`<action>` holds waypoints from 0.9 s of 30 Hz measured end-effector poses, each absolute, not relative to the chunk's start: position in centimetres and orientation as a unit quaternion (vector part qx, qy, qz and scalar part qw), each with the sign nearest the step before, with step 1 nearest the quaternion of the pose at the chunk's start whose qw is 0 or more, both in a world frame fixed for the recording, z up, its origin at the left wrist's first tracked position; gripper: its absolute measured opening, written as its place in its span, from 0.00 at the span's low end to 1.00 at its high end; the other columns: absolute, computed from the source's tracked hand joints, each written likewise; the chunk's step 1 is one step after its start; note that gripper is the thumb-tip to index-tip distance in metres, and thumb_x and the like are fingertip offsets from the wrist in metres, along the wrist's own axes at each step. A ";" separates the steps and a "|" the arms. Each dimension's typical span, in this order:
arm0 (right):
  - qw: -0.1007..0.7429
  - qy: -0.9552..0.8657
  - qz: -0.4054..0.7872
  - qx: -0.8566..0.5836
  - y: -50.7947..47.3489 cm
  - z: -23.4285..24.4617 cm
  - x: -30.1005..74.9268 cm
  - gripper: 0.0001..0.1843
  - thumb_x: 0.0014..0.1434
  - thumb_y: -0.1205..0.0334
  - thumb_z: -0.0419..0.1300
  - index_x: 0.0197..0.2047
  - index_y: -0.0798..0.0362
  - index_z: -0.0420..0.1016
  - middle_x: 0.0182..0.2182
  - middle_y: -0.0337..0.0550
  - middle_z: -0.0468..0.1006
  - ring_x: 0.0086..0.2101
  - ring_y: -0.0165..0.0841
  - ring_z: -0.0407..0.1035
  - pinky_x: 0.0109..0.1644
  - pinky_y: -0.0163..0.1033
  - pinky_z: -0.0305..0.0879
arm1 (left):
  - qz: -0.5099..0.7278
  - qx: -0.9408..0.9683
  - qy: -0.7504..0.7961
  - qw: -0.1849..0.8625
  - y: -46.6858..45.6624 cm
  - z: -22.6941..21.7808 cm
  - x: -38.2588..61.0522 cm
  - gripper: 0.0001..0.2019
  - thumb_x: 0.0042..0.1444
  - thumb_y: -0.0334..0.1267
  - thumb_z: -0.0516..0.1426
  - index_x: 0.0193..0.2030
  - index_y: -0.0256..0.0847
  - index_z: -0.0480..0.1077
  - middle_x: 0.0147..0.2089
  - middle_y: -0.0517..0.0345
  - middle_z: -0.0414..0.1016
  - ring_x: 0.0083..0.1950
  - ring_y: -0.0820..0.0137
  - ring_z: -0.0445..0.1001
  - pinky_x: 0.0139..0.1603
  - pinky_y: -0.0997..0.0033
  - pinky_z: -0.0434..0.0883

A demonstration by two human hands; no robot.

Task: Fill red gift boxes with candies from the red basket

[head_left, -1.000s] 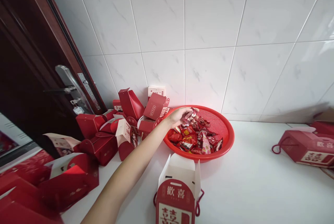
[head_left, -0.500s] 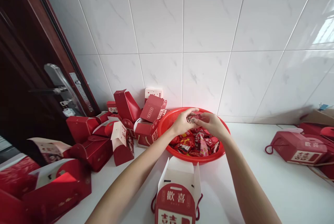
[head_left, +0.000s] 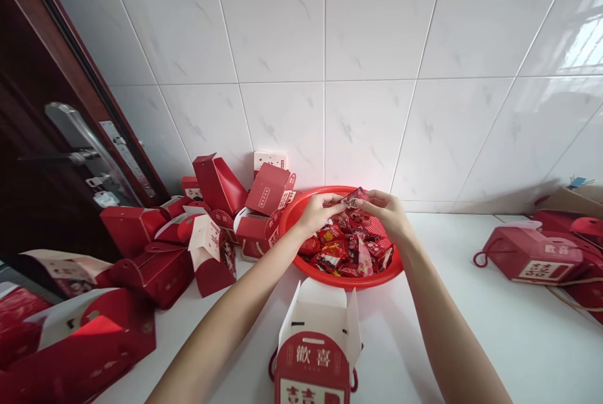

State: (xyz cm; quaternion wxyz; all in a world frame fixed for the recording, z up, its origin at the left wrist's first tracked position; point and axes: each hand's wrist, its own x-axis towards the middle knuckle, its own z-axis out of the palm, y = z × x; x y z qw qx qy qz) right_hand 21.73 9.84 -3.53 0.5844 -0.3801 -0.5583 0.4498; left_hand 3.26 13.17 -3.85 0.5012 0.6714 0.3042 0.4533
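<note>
Above the candies, my left hand and my right hand meet over a red plastic basket. Between their fingertips is a small wrapped candy, dark red with a pale label, pinched from both sides. Many red and pink wrapped candies fill the front of the basket. Directly in front of it, nearest me, stands a red and white gift box with its flaps up and a dark red cord at its sides. Its inside shows white at the top; the bottom is hidden.
Several red gift boxes crowd the white counter on the left, some leaning on each other. Other red boxes lie at the right. A tiled wall rises behind the basket, and a dark door with a metal handle is at the left.
The view has shifted slightly. Both hands stay over the basket with the candy; it has turned between the fingers and my right hand has opened out around it a little.
</note>
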 end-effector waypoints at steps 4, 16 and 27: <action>0.622 -0.527 0.453 -0.361 10.2 -3.6 21.9 0.16 0.47 0.51 0.73 0.33 0.52 0.79 0.33 0.42 0.84 0.34 0.35 0.77 0.41 0.40 0.73 | 0.446 0.673 0.333 0.488 13.7 -4.2 3.0 0.17 0.51 0.50 0.67 0.41 0.38 0.80 0.41 0.51 0.83 0.40 0.65 0.79 0.47 0.62 0.75; 0.712 -0.404 0.357 -0.450 11.1 -3.9 23.4 0.12 0.44 0.54 0.67 0.27 0.51 0.72 0.23 0.37 0.76 0.25 0.30 0.70 0.33 0.38 0.71 | 0.310 0.773 0.407 0.374 20.3 -4.0 6.6 0.04 0.56 0.37 0.65 0.37 0.40 0.78 0.44 0.54 0.83 0.49 0.62 0.79 0.58 0.57 0.72; 0.690 -0.419 0.359 -0.468 11.3 -4.4 23.7 0.13 0.44 0.55 0.68 0.25 0.50 0.68 0.23 0.37 0.73 0.26 0.31 0.69 0.31 0.37 0.70 | 0.325 0.748 0.426 0.390 18.8 -9.3 4.3 0.07 0.53 0.44 0.63 0.35 0.49 0.81 0.34 0.55 0.83 0.45 0.58 0.77 0.49 0.64 0.69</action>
